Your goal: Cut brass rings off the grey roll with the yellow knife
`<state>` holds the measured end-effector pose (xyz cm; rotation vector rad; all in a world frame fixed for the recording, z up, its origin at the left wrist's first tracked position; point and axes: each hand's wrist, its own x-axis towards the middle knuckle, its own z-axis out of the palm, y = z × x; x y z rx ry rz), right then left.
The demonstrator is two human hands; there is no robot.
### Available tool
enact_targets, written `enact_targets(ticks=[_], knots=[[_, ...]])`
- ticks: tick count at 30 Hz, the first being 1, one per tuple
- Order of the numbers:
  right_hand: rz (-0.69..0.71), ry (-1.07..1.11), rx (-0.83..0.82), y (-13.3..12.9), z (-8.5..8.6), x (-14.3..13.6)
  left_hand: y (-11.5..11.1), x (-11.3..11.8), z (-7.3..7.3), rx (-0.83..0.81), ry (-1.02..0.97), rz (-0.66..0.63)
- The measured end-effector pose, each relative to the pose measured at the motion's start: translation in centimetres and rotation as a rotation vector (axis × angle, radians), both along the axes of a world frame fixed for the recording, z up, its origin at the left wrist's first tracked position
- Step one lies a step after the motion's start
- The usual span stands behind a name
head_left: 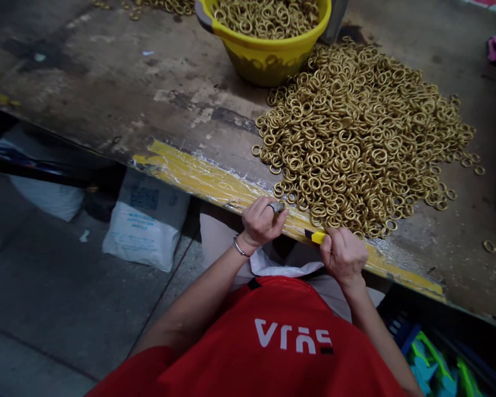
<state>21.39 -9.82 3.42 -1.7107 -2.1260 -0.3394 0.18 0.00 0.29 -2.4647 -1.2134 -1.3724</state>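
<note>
My left hand (262, 221) is closed at the table's edge, with a grey wrap on one finger. A gold-coloured metal ring (282, 205) shows at its thumb and forefinger, partly hidden by the fingers. My right hand (346, 255) is wrapped round a yellow utility knife (317, 237), whose dark tip points left toward my left hand. Just beyond both hands spreads a large heap of gold-coloured metal rings (355, 138), its near side reaching the yellow taped edge (206, 175) of the table.
A yellow basin (256, 58) full of similar rings stands behind the heap. More rings (165, 5) lie at the far left of the worn table (119, 88). White sacks (146, 220) sit on the floor below. Blue and green items (434, 358) are under the table at right.
</note>
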Motion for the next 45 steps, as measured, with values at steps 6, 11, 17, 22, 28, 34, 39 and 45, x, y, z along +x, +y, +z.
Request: enact_targets(ticks=[6, 11, 17, 22, 28, 34, 39, 45], knots=[[-0.002, 0.004, -0.007, -0.02, -0.08, 0.08, -0.05, -0.09, -0.32, -0.009, -0.002, -0.007], [-0.003, 0.0, -0.008, 0.01, -0.05, 0.05, -0.05, -0.05, -0.25, -0.014, -0.004, -0.006], [-0.002, -0.004, -0.012, -0.02, -0.15, 0.12, 0.01, 0.03, -0.05, -0.002, -0.011, -0.006], [0.003, 0.002, 0.0, 0.06, 0.03, 0.07, -0.02, 0.01, 0.06, 0.001, -0.016, -0.017], [0.001, -0.006, 0.007, 0.07, 0.27, -0.05, 0.0, 0.0, 0.11, 0.003, -0.011, -0.011], [-0.002, 0.007, -0.01, -0.06, -0.05, 0.03, 0.0, -0.03, -0.23, -0.005, -0.003, 0.005], [-0.006, -0.006, -0.008, -0.09, -0.18, 0.08, -0.02, -0.06, -0.13, -0.002, -0.007, -0.002], [-0.006, -0.011, -0.009, -0.04, -0.07, 0.05, -0.03, -0.04, -0.19, -0.006, -0.004, 0.003]])
